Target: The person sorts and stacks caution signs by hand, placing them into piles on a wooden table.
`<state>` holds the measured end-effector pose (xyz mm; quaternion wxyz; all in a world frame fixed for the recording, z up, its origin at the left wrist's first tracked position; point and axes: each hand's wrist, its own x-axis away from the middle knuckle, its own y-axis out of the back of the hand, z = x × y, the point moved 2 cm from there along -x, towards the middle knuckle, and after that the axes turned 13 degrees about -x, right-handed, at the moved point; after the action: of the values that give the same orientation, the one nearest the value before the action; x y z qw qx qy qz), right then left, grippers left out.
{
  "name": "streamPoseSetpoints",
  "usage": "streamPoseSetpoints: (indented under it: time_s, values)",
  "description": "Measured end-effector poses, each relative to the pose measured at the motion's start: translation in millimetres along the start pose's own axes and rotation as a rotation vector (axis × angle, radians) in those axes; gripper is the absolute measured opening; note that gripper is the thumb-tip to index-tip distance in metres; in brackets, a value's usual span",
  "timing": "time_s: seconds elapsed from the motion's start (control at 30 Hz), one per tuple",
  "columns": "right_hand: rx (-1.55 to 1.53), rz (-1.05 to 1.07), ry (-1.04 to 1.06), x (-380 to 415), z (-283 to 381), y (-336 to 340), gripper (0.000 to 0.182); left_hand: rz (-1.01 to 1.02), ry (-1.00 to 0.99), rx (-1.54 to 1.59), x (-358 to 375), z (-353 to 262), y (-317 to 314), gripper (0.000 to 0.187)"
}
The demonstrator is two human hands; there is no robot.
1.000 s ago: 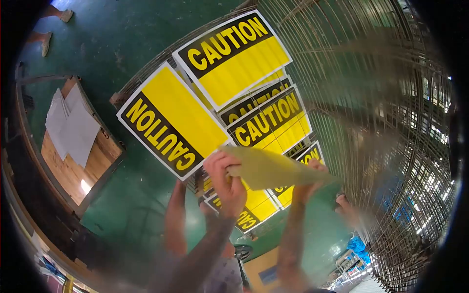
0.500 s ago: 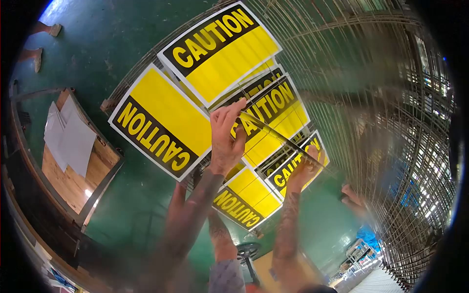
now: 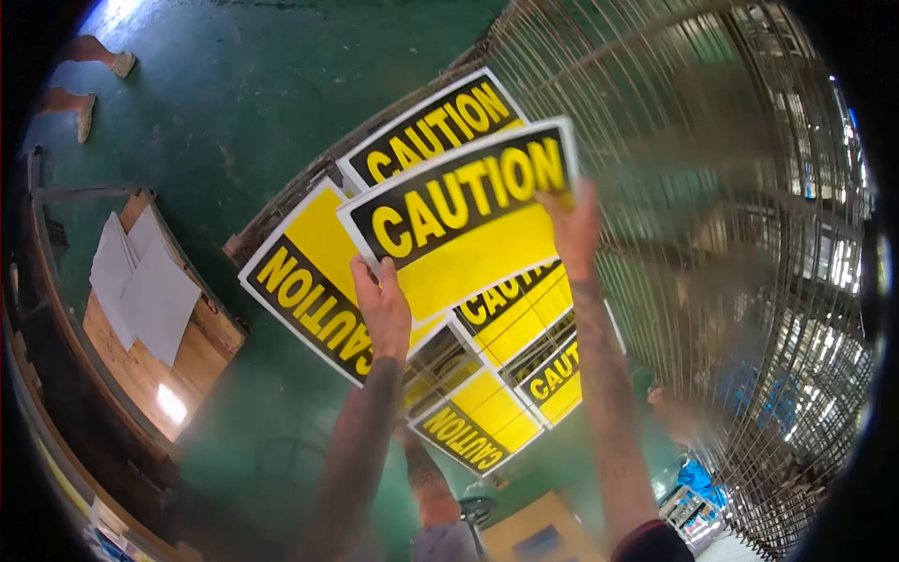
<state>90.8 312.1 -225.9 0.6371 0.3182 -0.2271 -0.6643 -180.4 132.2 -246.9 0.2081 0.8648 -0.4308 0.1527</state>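
Caution sign edge-held (both hands)

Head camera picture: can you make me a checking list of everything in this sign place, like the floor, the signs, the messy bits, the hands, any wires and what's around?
Surface: green floor, scuffed; wire rack under the signs.
Job's things: held CAUTION sign, yellow and black, flat, facing the camera; laid CAUTION signs overlap on the rack, some turned other ways.
Clutter: white sheets piled on a wooden board.
Hands: left hand grips the held sign's lower left edge; right hand grips its right edge.
Cables: nothing seen.
Surroundings: another person's feet top left; another person's arm below the signs; wire racks stacked at right.
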Motion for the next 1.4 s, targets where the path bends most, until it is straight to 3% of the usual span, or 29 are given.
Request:
streamPoseSetpoints:
  time_s: [0.07,0.17,0.2,0.27,0.3,0.4,0.47,0.53,0.63,0.83,0.97,1.03,1.07,1.1,1.17,1.27,1.3,1.4]
  values:
    - [-0.01,0.228,-0.115,-50.4,1.5,-42.7,0.08,-0.049,0.055,0.078,-25.6,7.1,-4.7,0.026]
    - [0.1,0.188,0.155,-98.6,-13.8,-89.4,0.08,-0.006,0.22,0.035,-52.9,8.0,-15.8,0.043]
    - [0.141,0.179,0.162,-113.0,-19.3,-99.2,0.08,-0.076,0.206,-0.106,-62.0,15.8,-28.0,0.062]
    - [0.224,0.171,0.169,-133.1,-32.0,-111.5,0.079,0.023,0.176,-0.041,-72.8,28.5,-45.3,0.073]
    - [0.327,0.19,0.128,-137.2,-31.1,-115.2,0.078,0.022,0.215,-0.04,-72.8,21.1,-51.3,0.074]
    - [0.22,0.292,0.015,-136.1,-21.0,-117.5,0.078,0.079,0.311,0.093,-78.8,-11.2,-42.8,0.075]
    - [0.306,0.287,-0.024,-138.9,-26.5,-120.0,0.073,-0.038,0.265,0.048,-78.2,-4.0,-47.4,0.075]
    - [0.302,0.367,-0.103,-138.8,-25.5,-122.6,0.07,0.015,0.198,-0.068,-75.4,12.1,-53.7,0.077]
    - [0.111,0.358,-0.148,-132.8,-28.5,-125.6,0.072,-0.015,0.207,-0.166,-69.0,-9.1,-55.3,0.075]
    - [0.047,0.171,0.025,-131.4,-34.7,-102.1,0.084,-0.051,0.147,-0.04,-41.7,-35.5,-56.7,0.078]
    - [-0.052,0.287,0.105,-116.5,-2.4,-99.9,0.08,-0.131,0.197,-0.004,21.9,-48.1,-27.6,0.072]
    - [-0.11,0.38,0.201,-95.2,59.0,-112.0,0.073,-0.235,0.463,0.235,76.2,-21.5,-27.2,0.065]
    - [-0.157,0.468,0.315,-81.3,92.3,-124.0,0.069,-0.256,0.582,0.52,102.9,-4.4,-23.3,0.058]
    - [-0.233,0.61,0.291,-64.8,128.6,-138.9,0.069,-0.351,0.682,0.715,118.3,-11.0,-15.0,0.047]
    - [-0.235,0.842,0.591,-25.2,187.5,-176.2,0.072,-0.45,1.001,0.821,154.1,14.7,-14.0,0.029]
    - [-0.148,1.146,0.713,41.3,242.3,-233.6,0.081,-0.524,1.06,1.057,173.1,72.6,-26.6,0.016]
    - [-0.19,1.096,0.832,60.1,243.5,-253.7,0.088,-0.542,1.071,1.104,170.4,87.7,-29.8,0.012]
    - [0.144,1.107,0.899,93.4,256.3,-290.9,0.081,-0.484,1.154,1.234,137.4,97.4,-15.7,0.021]
